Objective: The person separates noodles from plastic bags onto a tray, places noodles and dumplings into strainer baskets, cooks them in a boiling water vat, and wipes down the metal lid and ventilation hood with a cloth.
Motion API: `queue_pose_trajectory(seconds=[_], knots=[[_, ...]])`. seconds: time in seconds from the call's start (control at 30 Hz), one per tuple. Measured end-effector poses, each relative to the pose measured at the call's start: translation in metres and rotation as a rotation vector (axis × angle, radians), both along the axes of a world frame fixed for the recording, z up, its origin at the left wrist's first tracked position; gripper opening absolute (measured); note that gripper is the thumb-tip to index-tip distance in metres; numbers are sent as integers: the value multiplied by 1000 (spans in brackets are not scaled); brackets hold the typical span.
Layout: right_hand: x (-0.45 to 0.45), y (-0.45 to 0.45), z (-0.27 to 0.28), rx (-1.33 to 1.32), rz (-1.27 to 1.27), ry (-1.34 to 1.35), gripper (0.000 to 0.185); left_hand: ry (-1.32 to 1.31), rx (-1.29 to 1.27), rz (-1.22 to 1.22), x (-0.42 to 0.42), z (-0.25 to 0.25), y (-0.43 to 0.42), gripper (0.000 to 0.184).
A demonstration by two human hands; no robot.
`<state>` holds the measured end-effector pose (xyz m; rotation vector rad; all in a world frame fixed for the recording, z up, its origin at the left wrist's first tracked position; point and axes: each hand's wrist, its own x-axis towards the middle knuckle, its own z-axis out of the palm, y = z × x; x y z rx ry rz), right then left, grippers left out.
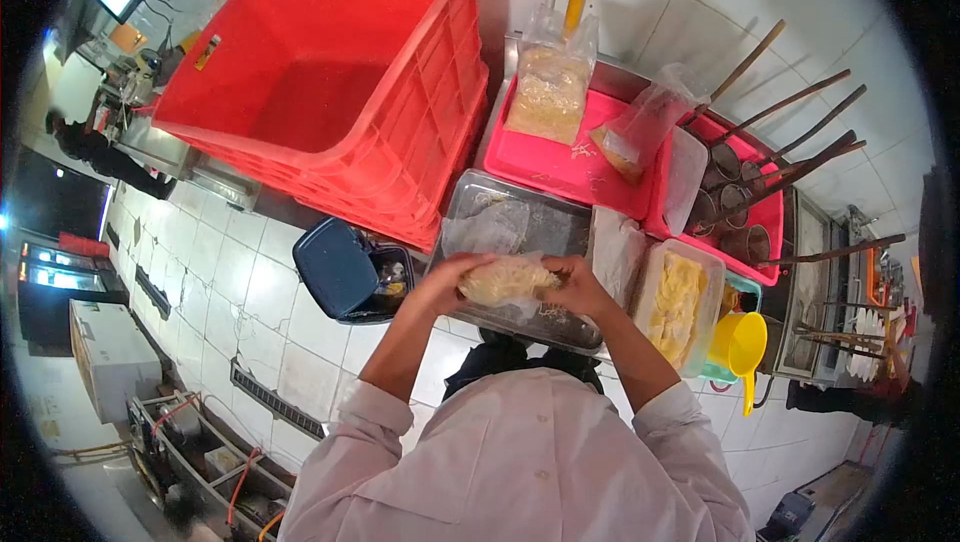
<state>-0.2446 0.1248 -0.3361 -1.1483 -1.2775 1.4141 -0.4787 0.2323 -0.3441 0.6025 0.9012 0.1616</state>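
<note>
Fingers of the left hand [447,284] and right hand [578,288] grasp opposite ends of a clear plastic bag of noodle-like food [503,282] above the metal tray [562,232], where a loosened end or overly hard squeeze could spill its contents, and no brand, label or writing is legible.

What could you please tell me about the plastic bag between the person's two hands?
The plastic bag looks thin, clear and crinkled, with pale yellowish, stringy-looking food bunched inside; exactly what food cannot be told. It lies lengthwise from side to side in front of the body, over the metal tray. The left hand holds one end and the right hand the other. Whether its mouth is closed is unclear.
</note>
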Motion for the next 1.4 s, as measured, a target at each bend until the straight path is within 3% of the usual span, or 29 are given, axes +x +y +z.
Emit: queue_pose_trajectory(seconds=[0.07, 0.2, 0.4, 0.47, 0.5, 0.53, 0.6, 0.63, 0.7, 0.73, 0.8, 0.83, 0.93, 1.03, 1.13, 1.17, 1.23, 1.3, 1.4], knots=[[1, 0, -12, -223, -163, 31, 33, -171, -84, 114, -6, -7, 7, 41], [3, -4, -11, -249, -295, 143, 31, -95, 17, 128, -11, -10, 8, 43], [19, -1, 14, -79, -503, -116, 29, 88, 335, 379, -8, -13, -2, 31], [21, 4, 10, -137, -752, -143, 31, 84, 388, 494, -5, -14, -6, 29], [24, 6, 11, -50, -740, -413, 33, 78, 443, 609, -4, -14, -6, 29], [24, 5, 11, -47, -738, -414, 33, 77, 444, 612, -7, -13, -5, 29], [14, 6, 18, 301, -681, -1153, 32, -33, 438, 573, -16, -5, -2, 32], [8, 10, 16, 301, -679, -1150, 32, -30, 438, 575, -17, -6, -4, 32], [-3, 18, 10, 426, -595, -823, 33, -193, 654, 553, -14, -6, -8, 33], [-5, 21, 2, 424, -597, -825, 33, -194, 652, 551, -13, -6, -9, 33], [-11, 31, -6, -152, -338, 34, 31, -249, 689, 404, -8, 10, -11, 41], [-7, 32, -7, -189, -280, -62, 29, -250, 691, 403, -5, 9, -10, 41], [-6, 34, 15, -313, -181, 10, 33, -118, 803, 316, 4, 6, -14, 43], [-7, 29, -5, -296, -124, 40, 33, -15, 803, 294, 13, 15, -19, 41], [-7, 21, -16, -303, -93, -19, 32, 58, 969, 120, 18, 19, -23, 42], [-6, 20, -12, -455, -41, -116, 32, 86, 1008, 27, 18, 20, -22, 40], [-9, 12, -23, -427, -54, -31, 33, 108, 1048, -72, 14, 21, -21, 38], [-12, 2, -28, -282, -62, 116, 35, -101, 627, 32, 5, 22, -16, 28], [-15, -14, -24, -168, -99, 285, 33, -264, 411, -15, -14, 23, -12, 26]])
